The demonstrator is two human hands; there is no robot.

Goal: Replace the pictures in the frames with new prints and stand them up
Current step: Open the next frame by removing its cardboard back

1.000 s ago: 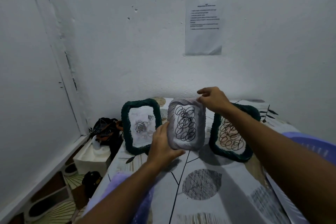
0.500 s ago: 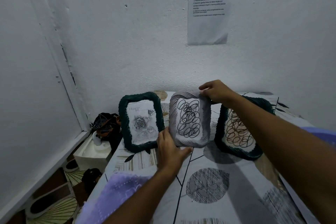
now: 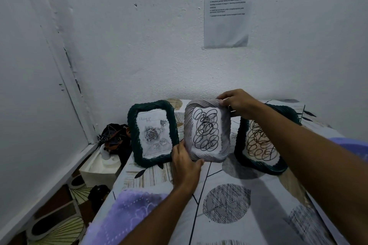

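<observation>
Both hands grip my white frame (image 3: 207,130): left hand (image 3: 186,165) at its bottom corner, right hand (image 3: 238,102) pinching its top, over a leaf-print tablecloth (image 3: 229,211) against white walls (image 3: 139,45)

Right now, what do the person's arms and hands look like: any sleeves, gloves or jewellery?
Both forearms are bare as far as the frame shows, with no sleeve in view. The left hand and right hand wear no gloves. No ring, watch or bracelet can be made out.
</observation>
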